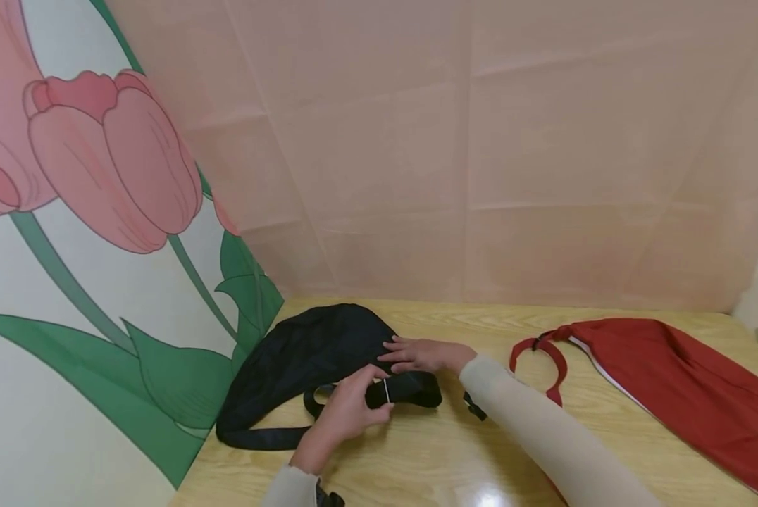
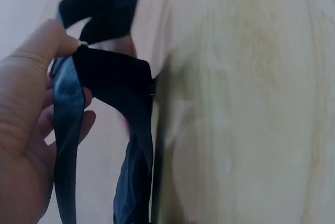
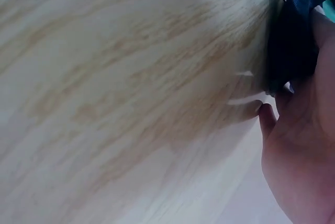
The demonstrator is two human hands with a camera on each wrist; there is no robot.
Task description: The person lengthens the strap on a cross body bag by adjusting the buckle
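Note:
A dark navy crescent-shaped bag (image 1: 331,341) lies on the wooden table at the left. My left hand (image 1: 350,408) pinches its black strap (image 1: 417,389), folded into a loop, between thumb and fingers. In the left wrist view the thumb of that hand (image 2: 26,109) presses the strap (image 2: 112,72), and one length hangs down past the fingers. My right hand (image 1: 423,354) rests on the bag's right end with its fingers extended. Dark fabric (image 3: 293,46) partly hides those fingers in the right wrist view.
A red bag (image 1: 677,387) with a white-edged zip lies at the right, its red strap (image 1: 559,366) curling toward my right forearm. A black buckle (image 1: 474,406) shows beside that sleeve. A tulip-printed panel (image 1: 119,155) borders the left, and a pinkish sheet (image 1: 379,155) hangs behind.

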